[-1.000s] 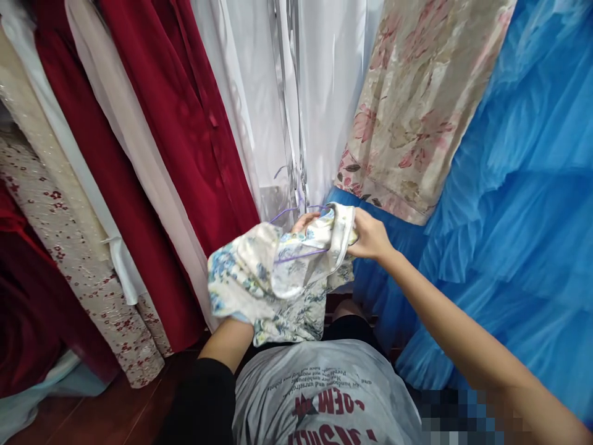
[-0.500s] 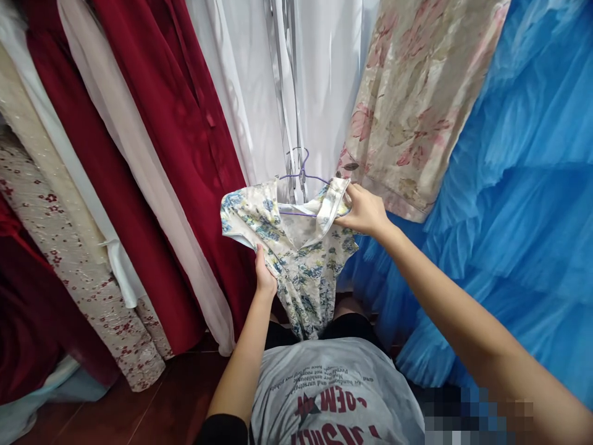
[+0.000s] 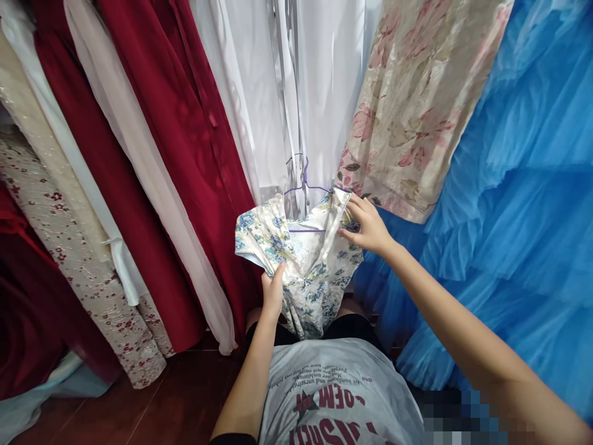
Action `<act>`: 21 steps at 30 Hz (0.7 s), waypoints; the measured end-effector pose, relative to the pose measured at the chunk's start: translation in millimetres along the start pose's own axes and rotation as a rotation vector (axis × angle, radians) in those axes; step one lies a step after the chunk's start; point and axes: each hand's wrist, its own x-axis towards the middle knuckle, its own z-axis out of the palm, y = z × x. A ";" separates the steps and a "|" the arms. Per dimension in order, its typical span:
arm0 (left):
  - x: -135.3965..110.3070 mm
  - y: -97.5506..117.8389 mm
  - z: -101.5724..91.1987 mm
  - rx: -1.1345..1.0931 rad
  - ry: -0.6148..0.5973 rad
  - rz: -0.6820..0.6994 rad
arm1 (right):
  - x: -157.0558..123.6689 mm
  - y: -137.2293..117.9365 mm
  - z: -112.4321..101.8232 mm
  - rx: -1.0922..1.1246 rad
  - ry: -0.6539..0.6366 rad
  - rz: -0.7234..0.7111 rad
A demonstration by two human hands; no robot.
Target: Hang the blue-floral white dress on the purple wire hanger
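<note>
The blue-flowered garment [image 3: 319, 296] is in the lower centre of the frame, with its shoulders spread over the purple hanger [image 3: 306, 179], which probably keeps the neckline open. The left hand [image 3: 274, 293] has its thumb closed on the garment's side, seemingly to steady it; its other fingers are hidden. The right hand [image 3: 368, 225] touches the shoulder with fingers partly spread; whether they grip, I cannot tell. White cloth [image 3: 324, 93] hangs behind, blue ruffled cloth [image 3: 509, 247] at the right.
</note>
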 end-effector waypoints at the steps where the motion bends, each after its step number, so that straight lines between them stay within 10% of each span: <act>1: -2.3 0.2 -0.6 0.015 0.013 0.017 | -6.3 -4.3 2.6 0.073 0.050 0.019; 4: -9.3 -1.4 -0.8 0.025 0.051 0.064 | -27.6 -30.3 14.5 0.330 0.052 0.077; 9: -21.8 -8.7 3.1 -0.042 0.058 0.059 | -61.8 -90.2 50.1 0.694 -0.435 0.026; 16: -34.1 -13.8 4.6 -0.040 0.084 0.065 | -109.9 -122.5 102.2 0.970 0.095 0.723; 21: -39.3 -13.9 4.6 -0.038 0.059 0.066 | -130.6 -127.2 126.3 1.087 -0.113 0.884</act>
